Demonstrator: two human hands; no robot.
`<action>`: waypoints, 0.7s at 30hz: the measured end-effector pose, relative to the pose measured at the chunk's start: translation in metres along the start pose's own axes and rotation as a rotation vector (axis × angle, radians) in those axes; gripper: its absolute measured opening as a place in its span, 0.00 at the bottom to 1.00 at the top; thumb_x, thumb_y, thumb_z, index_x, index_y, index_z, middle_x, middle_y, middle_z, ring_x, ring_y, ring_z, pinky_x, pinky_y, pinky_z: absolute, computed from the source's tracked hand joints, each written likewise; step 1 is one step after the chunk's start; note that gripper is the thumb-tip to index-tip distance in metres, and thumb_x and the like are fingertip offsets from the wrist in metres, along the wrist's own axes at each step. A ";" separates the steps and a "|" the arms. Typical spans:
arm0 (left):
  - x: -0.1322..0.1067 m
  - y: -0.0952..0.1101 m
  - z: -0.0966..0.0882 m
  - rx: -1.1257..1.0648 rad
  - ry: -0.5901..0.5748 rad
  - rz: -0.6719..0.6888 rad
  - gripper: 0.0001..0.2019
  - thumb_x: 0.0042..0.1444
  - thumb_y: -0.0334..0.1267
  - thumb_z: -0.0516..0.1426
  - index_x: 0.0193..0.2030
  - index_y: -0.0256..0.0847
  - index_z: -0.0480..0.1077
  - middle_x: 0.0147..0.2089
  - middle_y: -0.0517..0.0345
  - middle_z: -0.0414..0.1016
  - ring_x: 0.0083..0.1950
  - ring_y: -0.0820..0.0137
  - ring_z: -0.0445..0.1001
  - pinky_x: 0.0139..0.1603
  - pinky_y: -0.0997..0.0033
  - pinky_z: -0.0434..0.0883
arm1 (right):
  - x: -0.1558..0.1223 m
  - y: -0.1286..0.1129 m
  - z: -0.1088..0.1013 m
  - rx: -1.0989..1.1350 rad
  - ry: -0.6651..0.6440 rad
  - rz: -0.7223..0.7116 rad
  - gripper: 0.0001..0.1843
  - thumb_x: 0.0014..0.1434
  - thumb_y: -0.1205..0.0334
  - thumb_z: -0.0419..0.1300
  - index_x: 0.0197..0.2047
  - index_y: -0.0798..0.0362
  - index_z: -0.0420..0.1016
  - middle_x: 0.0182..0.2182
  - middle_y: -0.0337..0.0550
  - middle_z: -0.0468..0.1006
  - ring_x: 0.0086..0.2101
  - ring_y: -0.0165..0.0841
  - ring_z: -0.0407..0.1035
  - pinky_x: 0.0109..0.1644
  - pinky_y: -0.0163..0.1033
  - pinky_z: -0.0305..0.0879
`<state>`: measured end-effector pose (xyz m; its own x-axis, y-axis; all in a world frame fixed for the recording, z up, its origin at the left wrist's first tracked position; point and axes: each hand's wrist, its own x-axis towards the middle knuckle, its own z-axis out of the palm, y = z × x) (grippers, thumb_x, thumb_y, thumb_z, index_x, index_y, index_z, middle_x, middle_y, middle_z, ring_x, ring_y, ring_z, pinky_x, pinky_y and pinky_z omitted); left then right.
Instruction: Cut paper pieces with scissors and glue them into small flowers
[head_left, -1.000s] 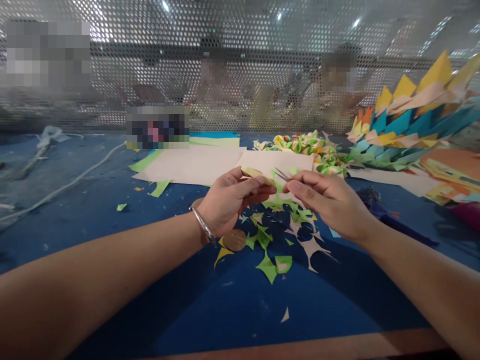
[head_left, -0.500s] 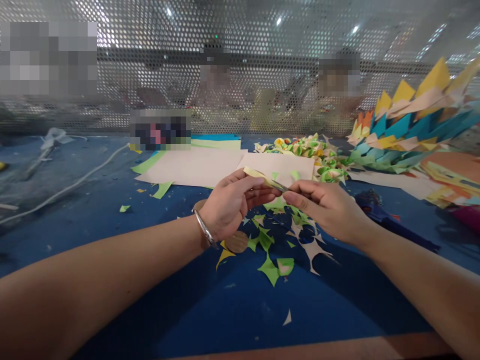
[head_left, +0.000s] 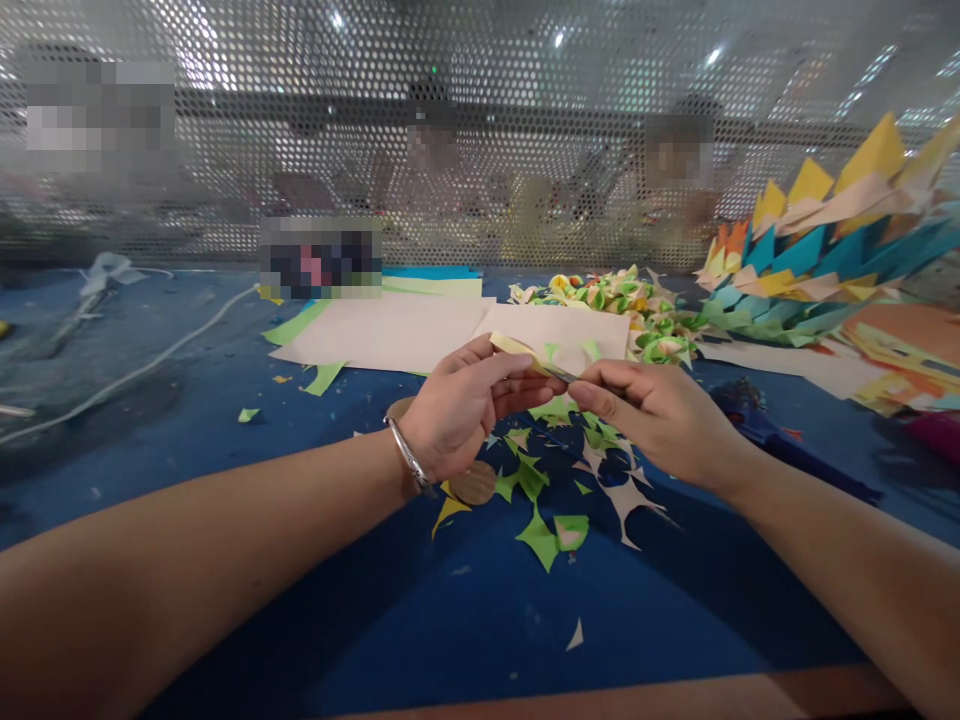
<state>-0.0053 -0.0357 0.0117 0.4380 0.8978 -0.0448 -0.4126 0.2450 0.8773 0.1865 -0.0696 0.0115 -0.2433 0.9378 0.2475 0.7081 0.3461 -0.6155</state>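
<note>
Many scraps (head_left: 540, 480) (green, yellow, pale) litter the blue table (head_left: 225, 430) nearest the wearer. Just above them, left hand (head_left: 457, 405) pinches a yellow paper (head_left: 514, 347) between thumb and fingers. Right hand (head_left: 660, 415) pinches a thin metal tool (head_left: 559, 373), its tip touching the paper's end. Beyond: pale sheets (head_left: 390, 330), then paper flowers (head_left: 622, 295), mesh screen (head_left: 480, 150).

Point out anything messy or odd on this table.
Green and pale paper scraps lie strewn over the blue table beneath the left hand holding paper and right hand holding a tool, with stray bits further left. A white cord trails loosely across the left side.
</note>
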 end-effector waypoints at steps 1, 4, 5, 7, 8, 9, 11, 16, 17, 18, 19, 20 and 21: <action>0.000 0.000 0.000 -0.001 -0.002 0.004 0.06 0.59 0.25 0.55 0.35 0.36 0.72 0.29 0.58 0.79 0.32 0.73 0.79 0.46 0.68 0.75 | 0.000 0.000 0.000 -0.003 0.000 -0.003 0.24 0.65 0.41 0.52 0.28 0.51 0.67 0.20 0.34 0.55 0.21 0.27 0.53 0.25 0.36 0.47; 0.000 0.000 0.000 0.003 -0.005 0.011 0.05 0.59 0.26 0.55 0.36 0.36 0.72 0.30 0.57 0.79 0.32 0.73 0.79 0.46 0.68 0.75 | 0.000 0.001 0.001 -0.010 0.006 -0.003 0.25 0.65 0.40 0.51 0.27 0.51 0.65 0.20 0.34 0.56 0.21 0.27 0.53 0.24 0.36 0.47; 0.000 0.000 0.000 0.005 -0.006 0.014 0.05 0.59 0.26 0.55 0.36 0.36 0.72 0.30 0.57 0.79 0.32 0.73 0.79 0.47 0.68 0.75 | 0.000 0.001 0.001 -0.010 0.011 -0.004 0.25 0.64 0.40 0.51 0.26 0.51 0.65 0.19 0.34 0.55 0.21 0.27 0.52 0.24 0.36 0.47; -0.001 0.000 0.000 0.008 -0.008 0.020 0.05 0.59 0.26 0.55 0.35 0.35 0.72 0.30 0.56 0.80 0.32 0.73 0.79 0.47 0.68 0.75 | -0.001 0.001 0.001 -0.011 0.017 -0.007 0.25 0.64 0.40 0.51 0.26 0.51 0.64 0.19 0.34 0.55 0.21 0.26 0.52 0.24 0.36 0.47; -0.001 -0.001 0.000 0.009 -0.008 0.023 0.05 0.59 0.26 0.55 0.35 0.35 0.72 0.30 0.56 0.80 0.33 0.73 0.79 0.47 0.68 0.75 | -0.001 0.001 0.001 -0.011 0.018 -0.009 0.25 0.65 0.40 0.51 0.26 0.51 0.64 0.19 0.34 0.54 0.21 0.26 0.52 0.24 0.36 0.47; -0.001 -0.001 0.000 0.010 -0.008 0.026 0.05 0.59 0.26 0.55 0.35 0.35 0.72 0.31 0.56 0.80 0.33 0.73 0.79 0.47 0.68 0.75 | -0.001 0.001 0.001 -0.011 0.019 -0.012 0.25 0.65 0.40 0.51 0.26 0.51 0.64 0.19 0.33 0.54 0.21 0.26 0.52 0.24 0.36 0.47; -0.001 -0.001 -0.001 0.008 -0.010 0.025 0.05 0.59 0.26 0.55 0.36 0.35 0.73 0.31 0.56 0.80 0.33 0.72 0.80 0.48 0.67 0.75 | 0.000 0.001 0.000 -0.010 0.021 -0.019 0.25 0.65 0.40 0.51 0.26 0.51 0.65 0.19 0.33 0.54 0.20 0.26 0.52 0.24 0.36 0.47; 0.000 -0.002 -0.002 -0.006 -0.023 0.025 0.06 0.60 0.26 0.55 0.35 0.34 0.73 0.31 0.55 0.81 0.34 0.71 0.80 0.49 0.67 0.75 | 0.000 -0.001 0.000 0.004 0.038 -0.042 0.27 0.64 0.38 0.50 0.25 0.52 0.65 0.19 0.33 0.54 0.21 0.26 0.51 0.24 0.36 0.46; 0.000 -0.002 -0.002 -0.005 -0.026 0.026 0.06 0.60 0.26 0.55 0.34 0.34 0.73 0.31 0.55 0.81 0.34 0.71 0.80 0.48 0.67 0.75 | 0.000 -0.001 0.000 0.006 0.039 -0.044 0.27 0.64 0.38 0.50 0.26 0.52 0.65 0.19 0.33 0.54 0.21 0.26 0.51 0.24 0.36 0.46; 0.000 -0.002 -0.002 -0.002 -0.029 0.024 0.06 0.60 0.26 0.55 0.34 0.34 0.73 0.31 0.55 0.81 0.34 0.72 0.80 0.48 0.67 0.75 | 0.000 -0.001 0.000 0.005 0.039 -0.045 0.27 0.64 0.38 0.51 0.26 0.52 0.66 0.19 0.33 0.54 0.21 0.26 0.51 0.24 0.36 0.46; 0.000 -0.002 -0.002 0.004 -0.030 0.019 0.05 0.59 0.26 0.56 0.34 0.34 0.73 0.31 0.55 0.81 0.34 0.72 0.80 0.48 0.68 0.75 | 0.000 0.000 0.001 0.004 0.040 -0.045 0.27 0.65 0.38 0.50 0.26 0.52 0.66 0.19 0.33 0.54 0.21 0.26 0.51 0.24 0.36 0.46; 0.000 -0.002 -0.002 0.012 -0.029 0.011 0.05 0.59 0.26 0.57 0.34 0.34 0.74 0.32 0.55 0.81 0.34 0.73 0.80 0.48 0.68 0.75 | 0.000 0.000 0.001 0.004 0.041 -0.046 0.27 0.65 0.39 0.51 0.26 0.52 0.66 0.19 0.33 0.54 0.21 0.26 0.51 0.24 0.36 0.46; -0.001 -0.002 -0.002 0.021 -0.025 0.002 0.04 0.58 0.26 0.58 0.34 0.34 0.74 0.32 0.55 0.81 0.34 0.73 0.80 0.48 0.68 0.74 | -0.001 0.001 0.001 0.002 0.043 -0.048 0.27 0.65 0.39 0.51 0.26 0.52 0.66 0.19 0.33 0.54 0.21 0.26 0.51 0.24 0.36 0.47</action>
<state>-0.0060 -0.0361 0.0094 0.4570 0.8889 -0.0318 -0.3966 0.2356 0.8873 0.1863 -0.0699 0.0102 -0.2482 0.9182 0.3088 0.6947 0.3909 -0.6039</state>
